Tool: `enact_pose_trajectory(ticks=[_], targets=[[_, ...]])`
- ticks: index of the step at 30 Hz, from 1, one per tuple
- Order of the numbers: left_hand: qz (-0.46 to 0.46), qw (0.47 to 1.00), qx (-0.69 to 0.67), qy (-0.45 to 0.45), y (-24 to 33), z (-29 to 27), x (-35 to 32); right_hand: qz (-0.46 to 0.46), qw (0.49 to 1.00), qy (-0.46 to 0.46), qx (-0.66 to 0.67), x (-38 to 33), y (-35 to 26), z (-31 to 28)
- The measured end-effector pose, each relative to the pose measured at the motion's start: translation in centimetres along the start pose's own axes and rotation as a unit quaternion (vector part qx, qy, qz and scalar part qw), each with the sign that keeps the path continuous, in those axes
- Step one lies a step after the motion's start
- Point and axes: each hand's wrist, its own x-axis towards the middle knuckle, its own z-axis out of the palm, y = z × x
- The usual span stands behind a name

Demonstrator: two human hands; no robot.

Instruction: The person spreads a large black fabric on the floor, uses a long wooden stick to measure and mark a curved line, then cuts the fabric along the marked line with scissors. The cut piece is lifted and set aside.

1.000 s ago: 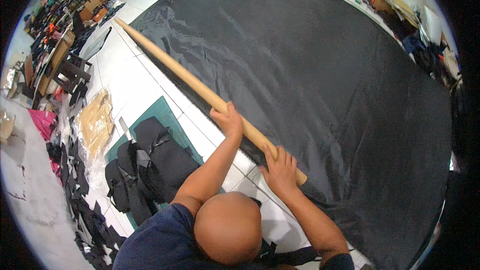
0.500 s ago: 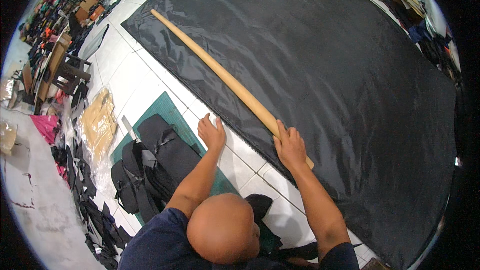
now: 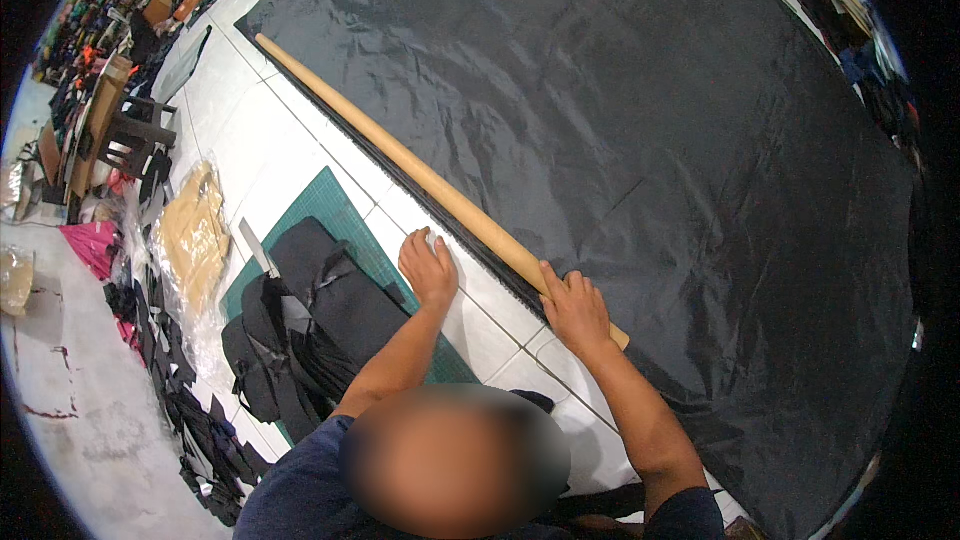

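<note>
A long tan cardboard tube (image 3: 405, 160) lies slantwise along the near left edge of a large sheet of black fabric (image 3: 680, 140), which is creased and slightly shiny. My right hand (image 3: 578, 310) is over the tube's near end, fingers wrapped on top of it; the tip sticks out past my hand. To the left, my left hand (image 3: 430, 267) rests on or just above the white tile floor beside the fabric's edge. Its fingers are loosely apart and hold nothing.
Left of my left arm, folded black fabric pieces (image 3: 330, 285) lie on a green cutting mat (image 3: 335, 205), with a knife-like blade (image 3: 257, 243) beside them. Farther left are a plastic-wrapped tan bundle (image 3: 193, 230), black scraps (image 3: 205, 450) and a dark stool (image 3: 140, 135).
The tube has shifted left and nearer, onto the fabric's edge, with my right hand moving along on it. My left hand stays almost in place. The view has tilted slightly.
</note>
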Motion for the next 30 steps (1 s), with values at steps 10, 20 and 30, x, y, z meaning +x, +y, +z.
enact_pose_trajectory(ticks=[10,20,30], targets=[[-0.002,1.000,0.013,-0.018,0.4,-0.5,0.5,0.021,0.996,0.073,0.049,7.5,-1.1,-2.3],[-0.001,0.998,0.023,-0.058,1.7,-0.5,0.7,0.002,0.999,0.046,0.016,22.0,-9.8,3.0],[0.001,0.997,0.045,-0.056,1.0,-0.8,0.8,0.010,0.995,0.022,0.095,16.9,-5.6,-0.2]])
